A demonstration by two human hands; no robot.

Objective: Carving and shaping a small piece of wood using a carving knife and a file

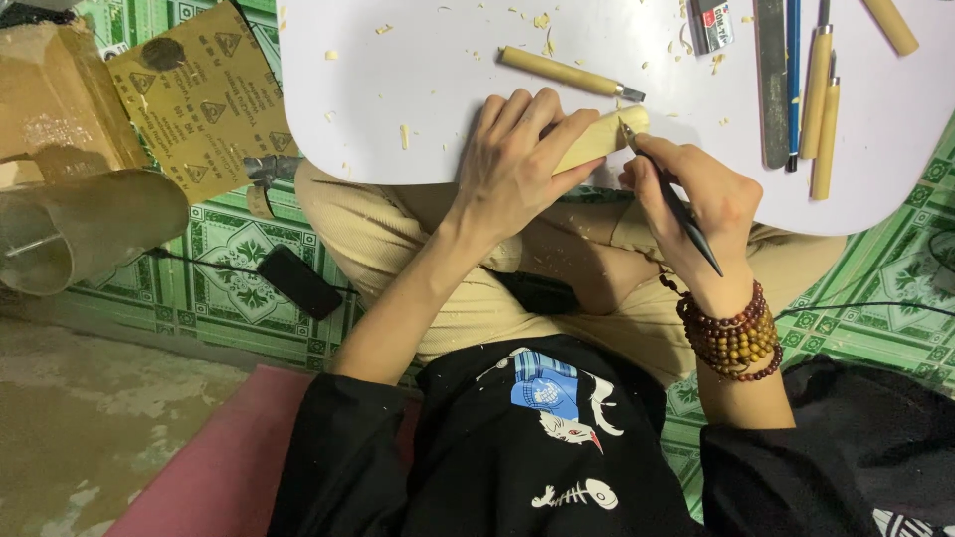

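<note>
My left hand (512, 159) grips a pale wooden block (605, 134) at the near edge of a white table (418, 89). My right hand (696, 194) holds a thin black-handled carving tool (676, 204) like a pen, its tip touching the block's far end. Beaded bracelets (731, 333) wrap my right wrist. Wood shavings lie scattered over the table.
A wood-handled knife (569, 73) lies just beyond the block. Several more tools, a file (772, 80) and an eraser (712, 24) lie at the table's right. Sandpaper sheets (194, 99), a clear plastic cup (85, 229) and a black phone (299, 281) sit on the green patterned mat at left.
</note>
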